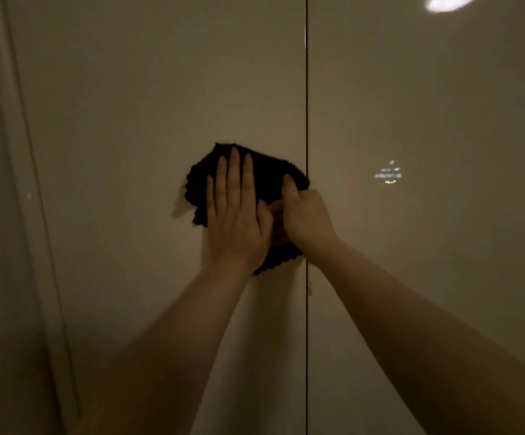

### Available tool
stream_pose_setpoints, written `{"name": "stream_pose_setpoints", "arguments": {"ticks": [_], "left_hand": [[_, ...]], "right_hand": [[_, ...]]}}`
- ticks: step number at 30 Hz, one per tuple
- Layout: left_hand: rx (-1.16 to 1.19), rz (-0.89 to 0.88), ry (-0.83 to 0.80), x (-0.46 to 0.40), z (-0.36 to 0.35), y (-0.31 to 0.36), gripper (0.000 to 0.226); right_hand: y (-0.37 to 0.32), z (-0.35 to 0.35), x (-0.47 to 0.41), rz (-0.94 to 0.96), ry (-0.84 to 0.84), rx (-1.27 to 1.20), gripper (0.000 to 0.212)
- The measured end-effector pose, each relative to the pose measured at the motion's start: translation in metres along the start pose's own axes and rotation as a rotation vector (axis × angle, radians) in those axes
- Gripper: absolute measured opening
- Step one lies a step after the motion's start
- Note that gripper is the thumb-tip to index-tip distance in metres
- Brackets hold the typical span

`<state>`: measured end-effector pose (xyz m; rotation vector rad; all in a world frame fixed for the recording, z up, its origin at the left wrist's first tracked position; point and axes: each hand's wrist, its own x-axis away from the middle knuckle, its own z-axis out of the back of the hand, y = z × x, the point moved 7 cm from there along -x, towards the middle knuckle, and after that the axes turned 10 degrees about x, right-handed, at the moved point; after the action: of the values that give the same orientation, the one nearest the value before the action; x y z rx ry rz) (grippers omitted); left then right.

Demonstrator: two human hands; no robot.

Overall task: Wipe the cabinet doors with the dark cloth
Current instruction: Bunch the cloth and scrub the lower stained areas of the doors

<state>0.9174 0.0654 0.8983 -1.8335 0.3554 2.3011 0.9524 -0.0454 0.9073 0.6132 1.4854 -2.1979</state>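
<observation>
The dark cloth (264, 174) is pressed flat against the left cabinet door (148, 120), its right edge touching the seam (307, 89) between the two doors. It's bunched, not folded square, with ragged edges sticking out left and below.

The left hand (239, 215) lies spread on the cloth, fingers straight and close together, pointing up, palm down. It isn't gripping; it's pinning the cloth to the door by pressure, probably so a wide patch stays in contact and the vertical surface doesn't let it drop.

The right hand (302, 211) is curled at the cloth's right edge, thumb up, fingers tucked toward the cloth and partly hidden behind the left thumb. It looks like it pinches or gathers the edge, but the light is dim and I can't tell how firm that hold is. Likely reason: it keeps the loose side from flapping over the seam.

Both forearms reach up from below, so the cloth sits at about chest to head height in the view.

The right cabinet door (427, 215) is glossy, with a lamp reflection (449, 1) at the top. There's a small pale speck (310, 288) just right of the seam, below the cloth; it might be dirt, can't say.

My read is that wiping is under way on the left door near its inner edge, and the right door hasn't been reached yet.
</observation>
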Motion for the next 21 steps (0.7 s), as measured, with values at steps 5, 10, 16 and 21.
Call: {"name": "stream_pose_setpoints", "arguments": {"ticks": [5, 10, 16, 21], "left_hand": [[0.002, 0.036, -0.04, 0.064, -0.017, 0.004, 0.06], [0.01, 0.044, -0.092, 0.116, -0.036, 0.007, 0.061], [0.023, 0.026, -0.134, 0.164, -0.054, 0.009, 0.06], [0.041, 0.032, -0.147, 0.185, -0.068, 0.018, 0.061]], "right_hand": [[0.052, -0.013, 0.035, -0.057, -0.071, 0.01, 0.068], [0.101, -0.024, 0.066, -0.13, -0.089, -0.017, 0.066], [0.145, -0.032, 0.097, -0.209, -0.109, -0.095, 0.061], [0.166, -0.027, 0.111, -0.246, -0.091, -0.086, 0.064]]}}
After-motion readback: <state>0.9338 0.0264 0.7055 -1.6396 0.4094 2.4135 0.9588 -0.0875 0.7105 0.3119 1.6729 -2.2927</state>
